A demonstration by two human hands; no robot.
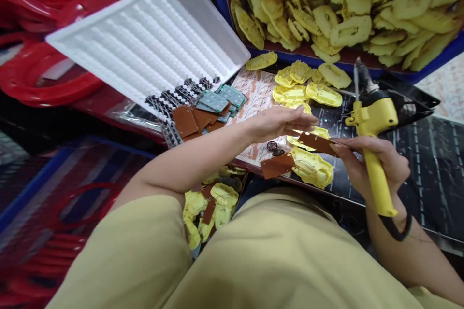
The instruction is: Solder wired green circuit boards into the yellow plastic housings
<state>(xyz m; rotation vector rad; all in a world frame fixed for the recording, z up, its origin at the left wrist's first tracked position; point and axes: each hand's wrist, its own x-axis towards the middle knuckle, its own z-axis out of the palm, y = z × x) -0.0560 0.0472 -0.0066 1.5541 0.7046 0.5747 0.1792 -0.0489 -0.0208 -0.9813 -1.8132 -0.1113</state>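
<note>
My right hand pinches the end of a narrow brown circuit board between thumb and fingers. A yellow soldering gun overlaps this hand, its handle lying across the palm side and its tip pointing up; whether the hand also grips it I cannot tell. My left hand reaches in from the left with fingers stretched, close to the board's other end and holding nothing visible. Below the hands are a yellow plastic shell, another brown board and a small round black part.
A white foam tray leans at the back left, with black wired parts along its lower edge. Brown and green boards are piled before it. A blue-rimmed bin holds many yellow shells. Red rings are stacked at left.
</note>
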